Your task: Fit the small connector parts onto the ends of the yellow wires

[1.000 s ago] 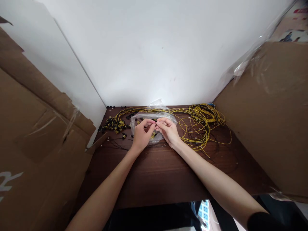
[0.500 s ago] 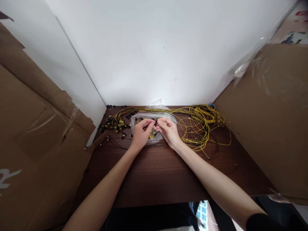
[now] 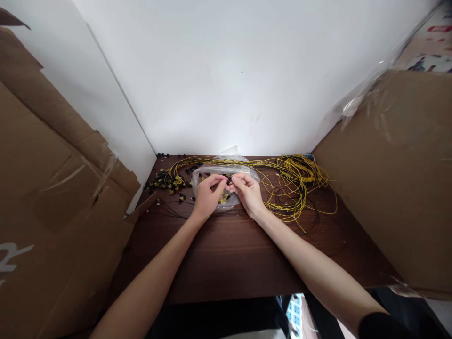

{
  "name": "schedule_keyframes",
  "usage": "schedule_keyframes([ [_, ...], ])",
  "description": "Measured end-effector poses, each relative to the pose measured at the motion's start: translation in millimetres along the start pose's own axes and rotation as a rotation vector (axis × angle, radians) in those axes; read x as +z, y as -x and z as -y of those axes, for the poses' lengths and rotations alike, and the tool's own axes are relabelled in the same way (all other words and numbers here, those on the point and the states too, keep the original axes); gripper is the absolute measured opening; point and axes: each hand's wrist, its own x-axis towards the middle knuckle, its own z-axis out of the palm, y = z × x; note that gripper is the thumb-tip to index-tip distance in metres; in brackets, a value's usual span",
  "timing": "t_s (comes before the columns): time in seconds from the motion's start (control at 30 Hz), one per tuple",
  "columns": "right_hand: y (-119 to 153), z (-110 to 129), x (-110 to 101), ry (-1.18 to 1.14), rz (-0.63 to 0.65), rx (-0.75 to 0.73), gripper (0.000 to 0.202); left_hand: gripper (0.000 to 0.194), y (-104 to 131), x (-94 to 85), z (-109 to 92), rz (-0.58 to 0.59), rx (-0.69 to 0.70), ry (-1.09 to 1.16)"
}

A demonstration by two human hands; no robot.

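Observation:
Above a clear plastic bag, my left hand and my right hand meet with their fingertips nearly touching. Both are closed in a pinch on a small black part, mostly hidden by the fingers; its exact kind is too small to tell. Several yellow and black pieces show in the bag beneath my hands. To the left lies a pile of yellow and black connectors. Thin yellow and black wires run behind the bag from that pile to a loose coil on the right.
A dark brown tabletop carries everything. Large cardboard boxes stand at the left and right, and a white wall closes off the back. Dark thin wires lie left of the bag. A blue-and-white object shows below the table's front edge.
The view has shifted very slightly. Both hands keep the same pinch at nearly the same spot, and the wires and connectors lie as before.

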Motion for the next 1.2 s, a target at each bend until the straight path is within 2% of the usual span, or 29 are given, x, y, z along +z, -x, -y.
schedule_keyframes([
  [0.2,0.9,-1.3,-1.0,0.059,0.020,-0.026,0.021,0.014,-0.7,-0.4,-0.4,-0.013,-0.055,0.073],
  [0.4,0.3,-3.4,-1.0,0.112,0.048,-0.050,0.023,0.014,-1.1,-0.1,0.2,-0.018,-0.052,0.048],
  [1.2,1.6,0.5,0.2,0.040,0.013,0.008,0.021,0.015,0.7,1.9,-1.1,0.016,-0.067,0.066],
])
